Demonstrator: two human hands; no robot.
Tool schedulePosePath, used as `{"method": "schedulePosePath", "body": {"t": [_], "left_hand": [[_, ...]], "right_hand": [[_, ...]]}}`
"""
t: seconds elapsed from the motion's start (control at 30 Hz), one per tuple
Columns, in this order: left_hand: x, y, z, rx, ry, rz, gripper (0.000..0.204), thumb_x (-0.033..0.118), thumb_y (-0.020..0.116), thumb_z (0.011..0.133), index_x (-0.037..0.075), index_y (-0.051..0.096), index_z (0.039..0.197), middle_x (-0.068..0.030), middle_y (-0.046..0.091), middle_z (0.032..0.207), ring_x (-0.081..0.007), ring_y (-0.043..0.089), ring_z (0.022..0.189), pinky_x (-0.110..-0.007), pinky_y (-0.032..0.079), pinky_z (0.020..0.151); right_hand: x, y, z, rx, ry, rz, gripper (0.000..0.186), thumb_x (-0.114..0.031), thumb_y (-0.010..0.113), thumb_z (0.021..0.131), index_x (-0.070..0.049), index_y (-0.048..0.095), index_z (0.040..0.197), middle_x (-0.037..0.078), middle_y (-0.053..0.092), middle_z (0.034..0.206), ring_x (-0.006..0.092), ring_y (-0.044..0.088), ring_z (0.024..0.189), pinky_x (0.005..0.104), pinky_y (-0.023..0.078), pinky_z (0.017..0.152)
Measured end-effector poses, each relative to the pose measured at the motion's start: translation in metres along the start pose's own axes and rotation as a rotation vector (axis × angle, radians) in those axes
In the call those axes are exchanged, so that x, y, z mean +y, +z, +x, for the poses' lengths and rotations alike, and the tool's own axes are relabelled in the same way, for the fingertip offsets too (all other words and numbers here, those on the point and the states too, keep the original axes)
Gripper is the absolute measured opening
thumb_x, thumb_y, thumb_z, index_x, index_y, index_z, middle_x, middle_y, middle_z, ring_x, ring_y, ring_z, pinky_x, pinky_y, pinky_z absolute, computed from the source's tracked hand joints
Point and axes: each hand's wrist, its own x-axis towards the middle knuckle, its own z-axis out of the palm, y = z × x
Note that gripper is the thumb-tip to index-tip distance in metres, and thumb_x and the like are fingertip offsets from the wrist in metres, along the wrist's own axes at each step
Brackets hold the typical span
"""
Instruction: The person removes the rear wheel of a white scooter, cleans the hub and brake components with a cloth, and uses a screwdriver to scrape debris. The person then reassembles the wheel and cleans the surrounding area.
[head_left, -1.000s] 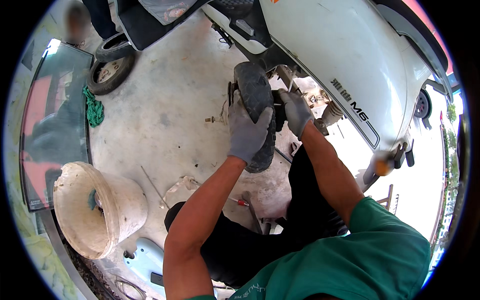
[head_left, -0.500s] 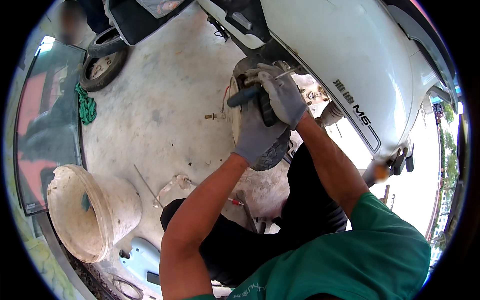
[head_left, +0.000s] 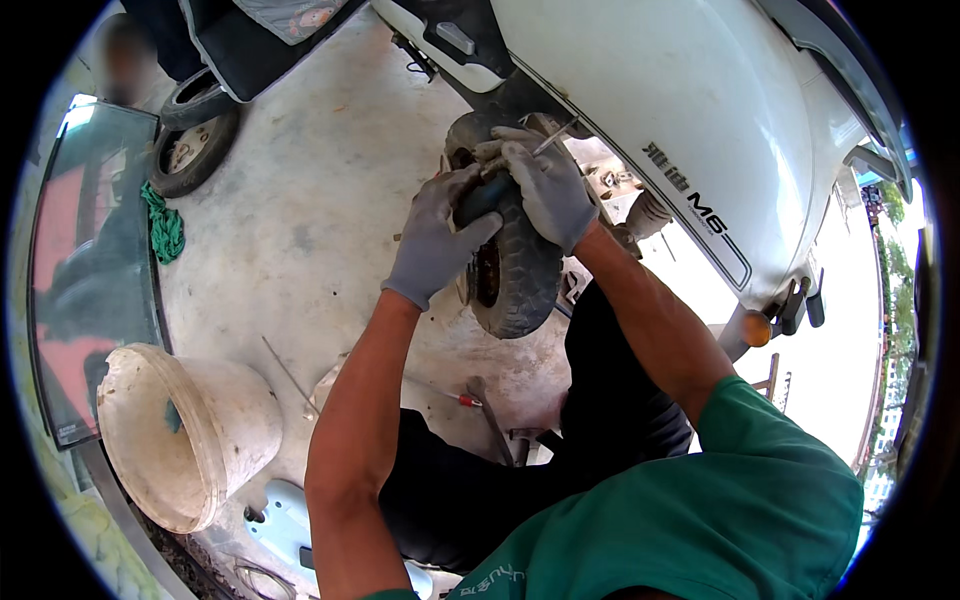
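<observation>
A worn black tyre (head_left: 520, 285) on a wheel stands upright beside the white scooter (head_left: 650, 70), between my gloved hands. My left hand (head_left: 435, 240) grips the tyre's upper left part and a dark rubber piece (head_left: 480, 200) lying over it; what exactly that piece is I cannot tell. My right hand (head_left: 548, 195), fingers curled at the top of the tyre, holds a thin metal rod (head_left: 556, 135) pointing up to the right. The wheel's hub is mostly hidden behind my left hand.
At the left are a dirty white bucket (head_left: 245, 420), a leaning glass panel (head_left: 90, 280), a green cloth (head_left: 165, 230) and two spare tyres (head_left: 185, 160). Tools (head_left: 480, 410) and a pale blue plastic panel (head_left: 280, 520) lie on the concrete floor (head_left: 290, 230). Someone's dark-trousered leg (head_left: 170, 35) shows at top left.
My left hand has shifted left and higher on the tyre. My right hand has moved up onto the tyre's top with the rod, and the dark piece now lies between both hands.
</observation>
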Motion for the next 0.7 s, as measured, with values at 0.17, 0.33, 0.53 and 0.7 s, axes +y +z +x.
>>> {"method": "schedulePosePath", "body": {"t": [0.17,0.33,0.53,0.7], "left_hand": [[-0.009,0.007,0.002,-0.042,0.103,0.239,0.048,0.025,0.076,0.085,0.005,0.064,0.127,-0.0162,0.065,0.122,-0.0295,0.06,0.118,-0.037,0.048,0.101],[0.022,-0.031,0.006,-0.003,-0.257,0.052,0.034,0.027,0.07,0.089,0.004,0.066,0.114,-0.0117,0.068,0.089,-0.0252,0.066,0.08,-0.037,0.052,0.076],[0.041,-0.094,-0.015,-0.221,-0.432,0.157,0.042,0.016,0.065,0.093,0.003,0.061,0.132,-0.0038,0.068,0.09,-0.0092,0.06,0.075,-0.026,0.051,0.072],[0.027,-0.096,-0.038,-0.299,-0.321,0.169,0.043,0.014,0.066,0.088,0.007,0.065,0.131,-0.0095,0.067,0.092,-0.0171,0.064,0.079,-0.032,0.052,0.076]], "right_hand": [[-0.012,-0.005,0.0,-0.008,-0.053,-0.14,0.031,-0.018,0.047,0.107,0.003,0.068,0.114,0.013,0.064,0.126,0.0163,0.061,0.112,0.0298,0.047,0.1],[-0.022,-0.01,0.001,-0.001,-0.249,-0.387,0.039,-0.027,0.059,0.103,0.004,0.063,0.125,0.013,0.064,0.126,0.0185,0.057,0.12,0.0312,0.044,0.104],[-0.02,-0.012,-0.005,0.039,0.452,0.451,0.058,-0.033,0.075,0.092,0.003,0.056,0.132,0.008,0.068,0.116,0.0138,0.062,0.11,0.0283,0.05,0.096],[-0.02,-0.025,-0.003,-0.132,0.66,0.693,0.043,-0.029,0.07,0.096,-0.002,0.062,0.127,0.002,0.069,0.112,0.0079,0.065,0.099,0.0249,0.053,0.089]]}}
